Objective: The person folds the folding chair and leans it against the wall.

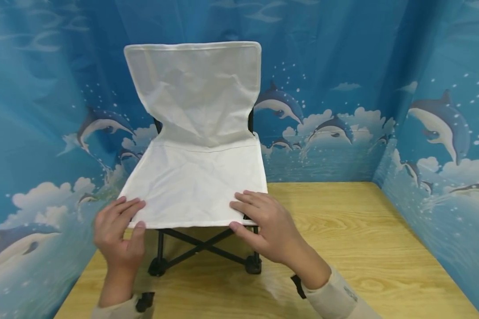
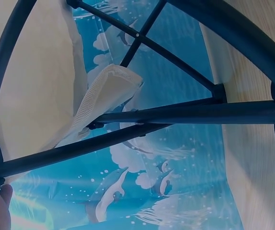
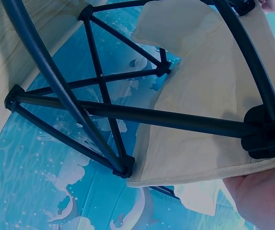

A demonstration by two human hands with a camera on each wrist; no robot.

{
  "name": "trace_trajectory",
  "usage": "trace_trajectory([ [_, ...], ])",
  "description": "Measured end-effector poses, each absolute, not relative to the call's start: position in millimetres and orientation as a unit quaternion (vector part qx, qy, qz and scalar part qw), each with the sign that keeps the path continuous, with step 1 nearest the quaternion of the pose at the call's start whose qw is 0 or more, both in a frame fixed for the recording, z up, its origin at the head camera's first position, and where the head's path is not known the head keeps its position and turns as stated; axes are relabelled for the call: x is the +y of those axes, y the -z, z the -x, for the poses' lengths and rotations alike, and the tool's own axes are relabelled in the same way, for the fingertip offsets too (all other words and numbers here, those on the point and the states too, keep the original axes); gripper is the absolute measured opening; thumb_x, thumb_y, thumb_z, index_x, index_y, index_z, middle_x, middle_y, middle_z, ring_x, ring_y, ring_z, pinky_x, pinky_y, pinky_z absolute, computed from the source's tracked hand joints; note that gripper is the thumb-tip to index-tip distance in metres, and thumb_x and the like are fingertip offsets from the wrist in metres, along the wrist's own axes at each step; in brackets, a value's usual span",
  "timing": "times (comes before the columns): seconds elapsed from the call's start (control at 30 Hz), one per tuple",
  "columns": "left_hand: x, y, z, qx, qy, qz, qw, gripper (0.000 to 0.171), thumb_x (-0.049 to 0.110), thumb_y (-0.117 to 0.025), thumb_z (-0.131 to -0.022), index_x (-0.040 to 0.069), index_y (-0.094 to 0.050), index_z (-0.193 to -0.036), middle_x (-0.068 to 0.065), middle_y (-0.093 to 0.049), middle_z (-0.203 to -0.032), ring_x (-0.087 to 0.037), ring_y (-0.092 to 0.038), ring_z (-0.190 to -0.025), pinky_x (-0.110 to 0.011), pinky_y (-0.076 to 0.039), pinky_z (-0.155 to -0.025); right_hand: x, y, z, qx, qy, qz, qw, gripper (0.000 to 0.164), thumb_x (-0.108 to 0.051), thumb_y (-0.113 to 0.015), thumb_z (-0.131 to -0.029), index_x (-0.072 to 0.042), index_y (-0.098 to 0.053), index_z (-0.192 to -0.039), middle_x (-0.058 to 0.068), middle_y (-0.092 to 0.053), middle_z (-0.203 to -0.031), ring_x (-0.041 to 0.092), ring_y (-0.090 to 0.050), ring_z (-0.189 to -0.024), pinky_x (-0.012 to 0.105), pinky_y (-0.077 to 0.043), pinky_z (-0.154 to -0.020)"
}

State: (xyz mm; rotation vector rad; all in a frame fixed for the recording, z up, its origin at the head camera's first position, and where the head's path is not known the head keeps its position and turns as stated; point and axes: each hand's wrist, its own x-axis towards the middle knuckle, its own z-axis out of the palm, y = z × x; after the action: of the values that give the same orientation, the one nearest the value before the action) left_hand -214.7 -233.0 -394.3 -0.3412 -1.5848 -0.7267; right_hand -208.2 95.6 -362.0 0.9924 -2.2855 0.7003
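Note:
A small folding chair stands upright on the wood-grain surface, with a white fabric seat (image 1: 195, 186) and backrest (image 1: 199, 84). Its crossed black legs (image 1: 202, 244) are spread beneath the seat. At the seat's front left corner, my left hand (image 1: 117, 230) rests its fairly straight fingers on the fabric, thumb by the front edge. My right hand (image 1: 269, 223) lies the same way over the front right corner. Seen from below in the right wrist view, black tubes (image 3: 171, 120) meet a corner joint (image 3: 264, 132) under the fabric. The left wrist view shows crossing tubes (image 2: 195, 113) and a fabric flap (image 2: 111, 88).
Blue curtains (image 1: 335, 57) printed with dolphins hang behind the chair and along both sides. The wood-grain surface (image 1: 343, 230) extends to the right of the chair, up to the right curtain.

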Motion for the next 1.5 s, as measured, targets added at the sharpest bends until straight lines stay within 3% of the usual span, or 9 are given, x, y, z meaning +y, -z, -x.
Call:
trace_trajectory([
  [0.33, -226.7, 394.2, 216.8, -0.692, 0.318, 0.151, 0.63, 0.069, 0.059, -0.054, -0.102, -0.004, -0.083, -0.096, -0.027, -0.078, -0.095, -0.052, -0.068, -0.099, -0.034, -0.042, -0.115, 102.9, 360.3, 207.7, -0.856, -0.252, -0.361, 0.271, 0.041, -0.043, -0.064, -0.104, -0.021, -0.072, -0.138, 0.001, -0.068, -0.146, 0.022, -0.06, -0.142, 0.051, -0.051, -0.114],
  [1.2, -209.6, 395.1, 220.7, -0.691, 0.314, 0.148, 0.634, 0.075, 0.065, -0.051, -0.102, -0.002, -0.084, -0.094, -0.025, -0.079, -0.095, -0.051, -0.07, -0.097, -0.036, -0.044, -0.113, 119.4, 364.4, 208.7, -0.844, -0.257, -0.366, 0.298, 0.045, -0.049, -0.057, -0.108, -0.02, -0.072, -0.139, 0.002, -0.069, -0.145, 0.025, -0.062, -0.139, 0.054, -0.052, -0.111],
  [1.5, -206.0, 395.6, 221.8, -0.687, 0.317, 0.152, 0.636, 0.075, 0.065, -0.052, -0.102, -0.002, -0.084, -0.094, -0.025, -0.079, -0.094, -0.051, -0.071, -0.096, -0.035, -0.044, -0.113, 124.1, 365.1, 208.2, -0.85, -0.257, -0.357, 0.29, 0.043, -0.045, -0.063, -0.105, -0.022, -0.071, -0.139, 0.001, -0.068, -0.147, 0.024, -0.06, -0.141, 0.053, -0.05, -0.114],
])
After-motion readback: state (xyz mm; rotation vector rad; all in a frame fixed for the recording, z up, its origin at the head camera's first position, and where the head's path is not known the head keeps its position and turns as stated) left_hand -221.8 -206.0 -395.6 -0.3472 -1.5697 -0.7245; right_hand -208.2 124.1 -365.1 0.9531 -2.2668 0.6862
